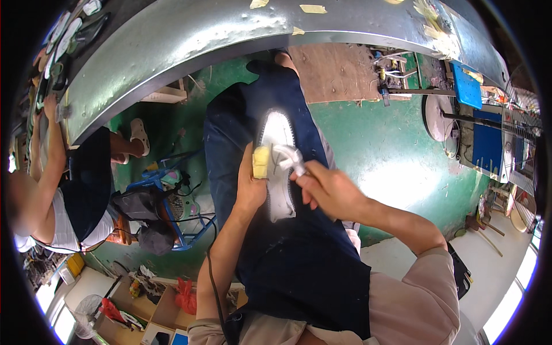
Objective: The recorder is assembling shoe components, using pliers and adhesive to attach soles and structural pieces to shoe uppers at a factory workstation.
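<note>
While the shoe (279, 192) lies lengthwise over the lap, its sole side up and pale with a toothed dark edge, the left hand (251, 183) grasps it along its left side, fingers curled partly out of sight beneath. At that hand's tip sits a yellow pad (260, 163) (I cannot tell whether it is worn on the thumb or pinched), close against the shoe. The right hand (329, 187) comes from the other side, its fingers clenched round the handle of a white tool (289, 156), whose curved head is over the middle of the sole; whether the two touch is unclear.

Under the shoe spreads a dark apron (299, 259). Beyond the knees, a metal bench (155, 49) arcs across the top, with scraps of tape on it. The floor (374, 141) is green, and a brown board (333, 72) lies on it near the bench. At the left a co-worker (52, 213) reaches up to the bench's edge, near a blue chair frame (185, 233).
</note>
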The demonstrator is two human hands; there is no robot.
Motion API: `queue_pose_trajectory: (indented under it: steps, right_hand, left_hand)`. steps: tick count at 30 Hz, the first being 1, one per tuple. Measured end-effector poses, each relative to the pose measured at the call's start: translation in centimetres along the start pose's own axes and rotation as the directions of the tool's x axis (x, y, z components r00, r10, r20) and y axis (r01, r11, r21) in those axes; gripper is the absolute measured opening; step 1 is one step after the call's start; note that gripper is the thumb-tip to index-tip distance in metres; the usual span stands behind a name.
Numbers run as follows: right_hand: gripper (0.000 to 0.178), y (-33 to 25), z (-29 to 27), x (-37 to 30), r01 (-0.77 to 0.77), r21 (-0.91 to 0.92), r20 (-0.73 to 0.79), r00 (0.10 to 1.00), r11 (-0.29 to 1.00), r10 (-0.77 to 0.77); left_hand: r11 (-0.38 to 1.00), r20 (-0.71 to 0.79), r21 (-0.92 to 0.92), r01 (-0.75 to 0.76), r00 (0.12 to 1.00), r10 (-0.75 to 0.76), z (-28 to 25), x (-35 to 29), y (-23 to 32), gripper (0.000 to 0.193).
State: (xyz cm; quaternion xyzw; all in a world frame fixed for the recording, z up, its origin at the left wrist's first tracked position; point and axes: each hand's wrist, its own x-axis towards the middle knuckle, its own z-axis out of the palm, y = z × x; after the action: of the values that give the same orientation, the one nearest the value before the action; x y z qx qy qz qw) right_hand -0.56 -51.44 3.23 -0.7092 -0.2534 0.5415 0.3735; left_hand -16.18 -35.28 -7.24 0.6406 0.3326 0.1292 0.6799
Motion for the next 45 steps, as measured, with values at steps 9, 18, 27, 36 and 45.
queue_pose_trajectory:
  steps: [9,18,27,36,45]
  right_hand:
    - [0.027,0.1,-1.7,4.8,0.52,-0.726,0.115,0.737,0.449,-0.666]
    - [0.023,0.0,-2.0,6.6,0.436,-0.635,-0.063,0.794,0.638,-0.605]
    - [0.038,-7.5,-15.8,9.8,-0.071,-0.892,-0.404,0.57,0.447,-0.715]
    - [0.065,-6.2,-8.8,4.9,0.355,-0.517,0.094,0.928,0.779,-0.361]
    - [0.066,-11.1,-7.6,6.4,0.235,0.31,-0.058,0.972,0.921,-0.229]
  left_hand:
    - [0.998,0.178,-0.027,0.057,0.983,-0.052,0.1,0.1,1.1,0.073]
    - [0.869,-0.001,-0.46,0.181,0.979,-0.205,-2.0,-0.8,-3.0,0.069]
    - [0.336,0.452,-0.78,0.527,0.847,-0.28,-1.9,-3.0,-4.2,0.089]
    - [0.527,0.15,-0.791,0.312,0.933,-0.327,-1.9,-1.4,3.6,0.09]
    - [0.868,-0.068,-0.383,-0.314,0.947,0.313,-2.4,2.9,10.3,0.063]
